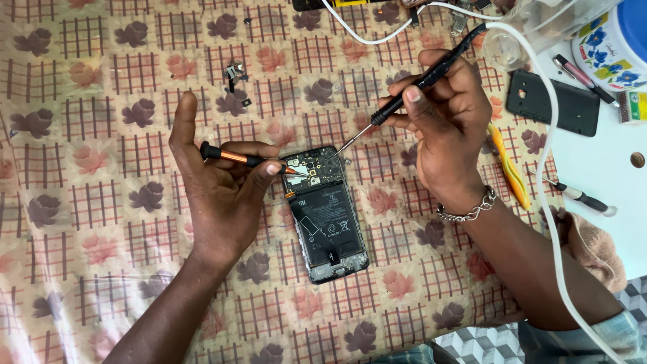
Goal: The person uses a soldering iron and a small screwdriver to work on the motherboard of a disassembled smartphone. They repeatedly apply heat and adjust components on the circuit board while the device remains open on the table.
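An opened smartphone (327, 216) lies back-side up on the patterned cloth, its black battery and circuit board bare. My left hand (222, 185) pinches a black and orange tool (236, 157), its tip resting on the board at the phone's upper left. My right hand (448, 121) grips a black corded soldering iron (418, 87) like a pen. The iron's thin metal tip (347, 145) touches the board at the phone's upper right.
The iron's white cable (549, 168) loops down past my right wrist. A black phone back cover (552, 102), a yellow tool (507, 165), a small screwdriver (579, 197) and a blue-lidded floral tub (617, 44) lie at the right. Small metal parts (234, 72) sit above my left hand.
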